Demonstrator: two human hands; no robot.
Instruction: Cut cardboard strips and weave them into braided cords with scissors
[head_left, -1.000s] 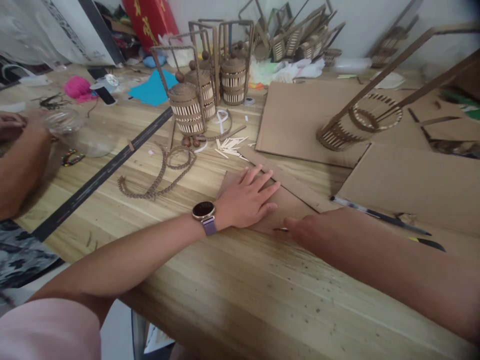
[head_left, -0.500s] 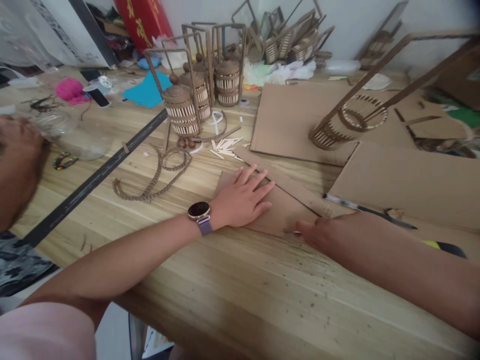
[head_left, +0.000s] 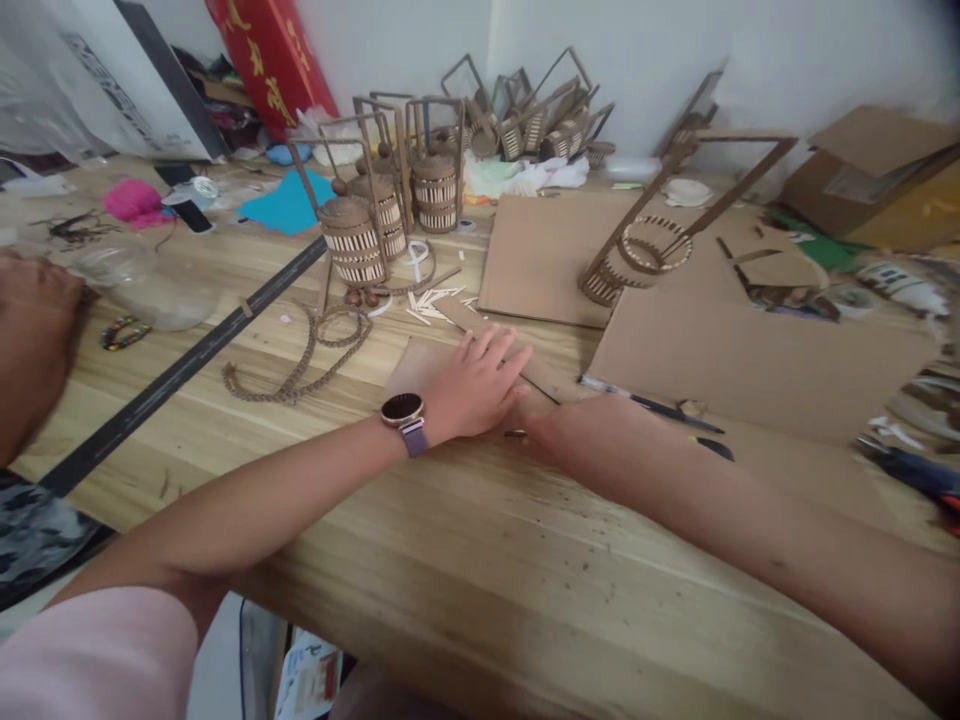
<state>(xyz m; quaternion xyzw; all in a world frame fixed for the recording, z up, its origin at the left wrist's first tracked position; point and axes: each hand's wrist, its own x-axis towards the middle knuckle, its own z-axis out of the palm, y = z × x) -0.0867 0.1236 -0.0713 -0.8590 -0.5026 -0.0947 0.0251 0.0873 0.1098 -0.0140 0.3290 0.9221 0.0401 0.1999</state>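
My left hand [head_left: 480, 385], a watch [head_left: 403, 408] on its wrist, lies flat with fingers stretched over a brown cardboard piece [head_left: 412, 365]. A narrow cardboard strip [head_left: 459, 314] runs beneath its fingers along that piece. Close beside it, my right hand [head_left: 559, 425] is closed at the right end of the piece. A small thin tip shows at its fingers, but most of what it grips is hidden. Just beyond my right forearm lie a dark pen-like tool [head_left: 660, 408] and a larger cardboard sheet [head_left: 750, 360].
Small woven baskets with handles [head_left: 352, 245] stand at the back; another open basket [head_left: 637, 260] rests on cardboard. Pale sticks [head_left: 431, 305], a braided cord [head_left: 292, 375] and a long black strip [head_left: 187, 355] lie leftward. Another person's hand [head_left: 37, 340] is at the left edge.
My right hand has moved left along the cardboard, close to my left hand. My left hand stays flat on the cardboard. The view has shifted to the right.
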